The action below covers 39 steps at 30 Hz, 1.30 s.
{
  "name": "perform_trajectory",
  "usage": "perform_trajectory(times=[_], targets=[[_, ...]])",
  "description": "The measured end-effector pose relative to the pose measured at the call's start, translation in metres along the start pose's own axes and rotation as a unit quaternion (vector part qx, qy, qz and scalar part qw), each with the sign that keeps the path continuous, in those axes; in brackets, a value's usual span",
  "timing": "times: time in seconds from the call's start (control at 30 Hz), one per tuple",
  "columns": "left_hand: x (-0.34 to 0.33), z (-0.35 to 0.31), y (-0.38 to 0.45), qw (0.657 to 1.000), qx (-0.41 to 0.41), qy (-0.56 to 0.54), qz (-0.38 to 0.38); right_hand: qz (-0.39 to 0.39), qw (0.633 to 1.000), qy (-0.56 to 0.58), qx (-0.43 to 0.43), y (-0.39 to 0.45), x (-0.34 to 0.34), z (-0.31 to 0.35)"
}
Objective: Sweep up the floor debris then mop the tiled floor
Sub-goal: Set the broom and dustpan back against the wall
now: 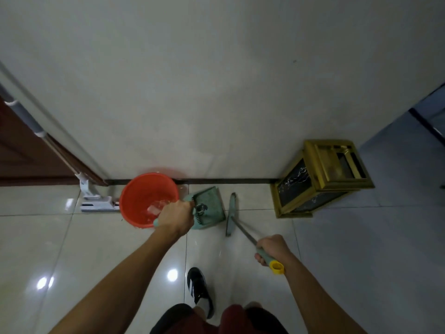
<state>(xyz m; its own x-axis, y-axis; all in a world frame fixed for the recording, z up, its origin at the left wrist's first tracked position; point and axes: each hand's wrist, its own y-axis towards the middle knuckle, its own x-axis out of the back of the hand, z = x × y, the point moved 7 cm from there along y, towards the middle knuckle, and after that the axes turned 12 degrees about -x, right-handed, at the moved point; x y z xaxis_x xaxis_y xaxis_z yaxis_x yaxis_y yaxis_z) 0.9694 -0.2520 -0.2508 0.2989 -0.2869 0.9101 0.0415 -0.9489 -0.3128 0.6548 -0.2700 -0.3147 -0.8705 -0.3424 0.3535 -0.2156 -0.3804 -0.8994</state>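
My left hand (175, 216) grips the handle of a pale green dustpan (209, 208) that sits on the tiled floor (361, 249) near the wall. My right hand (273, 248) grips the green handle of a broom (231, 214), just above its yellow end cap. The broom's head stands on the floor right of the dustpan, a small gap between them. A flat white mop (96, 203) leans against the wall at the left, its head on the floor. An orange bucket (147, 201) with a little water stands between the mop head and the dustpan.
A gold-framed bin (320, 179) stands against the wall at the right. A brown door (29, 155) is at the far left. My black-and-white shoe (199, 290) is on the tiles below the dustpan. A dark skirting strip runs along the wall's foot.
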Motion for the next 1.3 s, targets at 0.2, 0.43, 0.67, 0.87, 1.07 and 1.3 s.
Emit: perform_trajectory(times=[0.2,0.43,0.67,0.87,1.07,1.3], targets=[[-0.005,0.017,0.046,0.999,-0.017,0.024,0.024,0.019,1.0,-0.002,-0.004,0.013,-0.015,0.057],[-0.018,0.025,0.088,0.998,0.007,0.04,0.047,0.047,0.998,-0.033,0.003,0.026,-0.021,0.12],[-0.048,0.026,0.09,0.998,0.006,0.001,0.068,0.071,0.992,-0.106,0.012,0.033,-0.039,0.153],[-0.074,0.031,0.077,0.993,0.001,-0.036,0.11,0.068,0.984,-0.161,0.029,0.025,-0.059,0.157],[-0.094,0.019,0.054,0.99,-0.019,-0.068,0.121,0.075,0.98,-0.18,0.036,0.004,-0.079,0.135],[-0.124,0.005,0.017,0.984,-0.031,-0.106,0.14,0.065,0.982,-0.175,0.039,-0.028,-0.102,0.094]])
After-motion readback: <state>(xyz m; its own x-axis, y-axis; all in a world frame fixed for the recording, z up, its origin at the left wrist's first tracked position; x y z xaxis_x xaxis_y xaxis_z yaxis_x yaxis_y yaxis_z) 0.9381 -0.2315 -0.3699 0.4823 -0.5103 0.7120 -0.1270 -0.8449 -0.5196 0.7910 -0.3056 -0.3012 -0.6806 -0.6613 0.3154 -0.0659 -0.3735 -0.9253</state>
